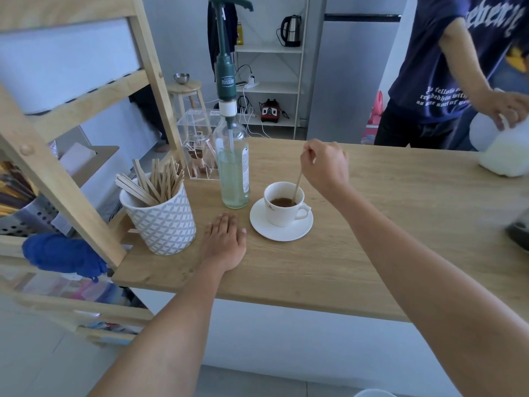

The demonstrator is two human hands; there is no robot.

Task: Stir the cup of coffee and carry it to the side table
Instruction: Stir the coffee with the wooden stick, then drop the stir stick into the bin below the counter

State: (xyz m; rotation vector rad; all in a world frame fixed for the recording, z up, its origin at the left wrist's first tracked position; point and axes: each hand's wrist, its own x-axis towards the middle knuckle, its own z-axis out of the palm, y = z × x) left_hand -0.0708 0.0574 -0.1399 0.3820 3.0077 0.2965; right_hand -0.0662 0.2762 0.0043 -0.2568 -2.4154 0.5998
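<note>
A white cup (282, 214) of dark coffee stands on a white saucer (266, 229) on the wooden counter (357, 253). A thin wooden stir stick (297, 186) dips into the coffee at a slant. My right hand (325, 166) hovers above and behind the cup, fingers pinched on the stick's top end. My left hand (224, 242) lies flat, palm down, on the counter just left of the saucer, holding nothing.
A syrup bottle with a green pump (232, 167) stands just behind-left of the cup. Left of it are a patterned pot of wooden sticks (160, 216) and a clear sachet box (197, 144). Another person (446, 70) handles a white jug (503, 150) at the counter's far right.
</note>
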